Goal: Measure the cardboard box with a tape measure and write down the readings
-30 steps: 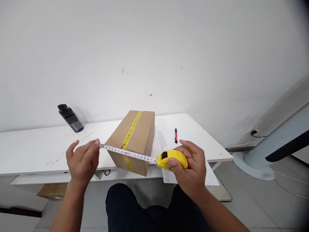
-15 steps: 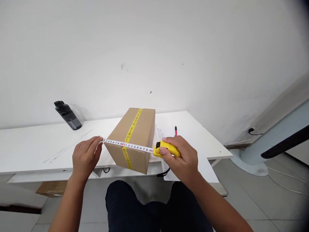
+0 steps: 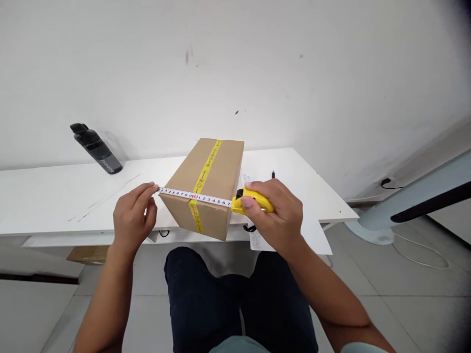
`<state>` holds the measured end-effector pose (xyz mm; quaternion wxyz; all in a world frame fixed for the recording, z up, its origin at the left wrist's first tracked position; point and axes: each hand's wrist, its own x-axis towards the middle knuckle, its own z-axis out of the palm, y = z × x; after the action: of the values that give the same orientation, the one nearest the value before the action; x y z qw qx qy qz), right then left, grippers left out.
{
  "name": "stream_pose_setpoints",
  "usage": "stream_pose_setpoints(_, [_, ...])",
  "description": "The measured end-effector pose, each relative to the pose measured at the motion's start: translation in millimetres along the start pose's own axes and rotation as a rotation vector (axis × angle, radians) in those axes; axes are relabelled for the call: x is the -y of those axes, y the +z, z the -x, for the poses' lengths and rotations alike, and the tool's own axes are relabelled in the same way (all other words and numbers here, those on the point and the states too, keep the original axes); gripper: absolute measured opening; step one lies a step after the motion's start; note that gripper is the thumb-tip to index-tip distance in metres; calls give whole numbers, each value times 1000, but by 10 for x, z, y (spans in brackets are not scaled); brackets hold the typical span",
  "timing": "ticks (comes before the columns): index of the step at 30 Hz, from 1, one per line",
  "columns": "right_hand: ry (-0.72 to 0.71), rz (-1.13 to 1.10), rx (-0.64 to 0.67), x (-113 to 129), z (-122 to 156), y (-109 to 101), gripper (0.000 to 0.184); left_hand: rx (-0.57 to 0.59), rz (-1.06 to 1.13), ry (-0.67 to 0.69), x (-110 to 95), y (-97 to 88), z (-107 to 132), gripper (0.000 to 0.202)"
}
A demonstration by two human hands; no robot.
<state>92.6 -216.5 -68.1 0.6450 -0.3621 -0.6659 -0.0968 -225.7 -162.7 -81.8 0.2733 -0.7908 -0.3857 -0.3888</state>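
A brown cardboard box (image 3: 217,164) sealed with a yellow tape strip stands at the front edge of a white table (image 3: 47,196). My right hand (image 3: 275,215) is closed around a yellow tape measure (image 3: 252,202) at the box's near right corner. Its white blade (image 3: 195,197) runs along the box's near top edge. My left hand (image 3: 132,218) pinches the blade's end at the box's near left corner.
A dark water bottle (image 3: 96,148) stands at the back left of the table. A printed sheet (image 3: 316,235) lies right of the box, overhanging the table edge, with a pen (image 3: 273,174) beyond it. A fan base (image 3: 368,230) and cable lie on the floor at right.
Both hands moved forward and brought the blade down onto the box's near top edge. The blade shortened to the box's width. The camera tilted down.
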Motion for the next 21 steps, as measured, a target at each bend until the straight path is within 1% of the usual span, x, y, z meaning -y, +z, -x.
stream_pose_setpoints(3, [8, 11, 1, -1, 1, 7, 9, 17, 83, -45, -11, -8, -5, 37])
stream_pose_setpoints(6, [22, 19, 0, 1, 3, 21, 7, 46, 137, -92, -35, 0, -16, 35])
stream_pose_setpoints(9, [51, 27, 2, 2, 3, 35, 7, 35, 151, -137, -94, 33, -22, 35])
stream_pose_setpoints(13, [82, 25, 5, -3, -5, 50, 8, 15, 217, -231, -187, 72, -31, 28])
stream_pose_setpoints(15, [75, 15, 2, -9, -11, 58, 8, -14, 229, -225, -213, 75, -47, 24])
stream_pose_setpoints(18, [51, -9, -2, -17, -17, 68, 8, -58, 220, -166, -223, 68, -80, 18])
stream_pose_setpoints(21, [34, -21, -9, -16, -13, 72, 8, -55, 212, -155, -203, 68, -104, 17])
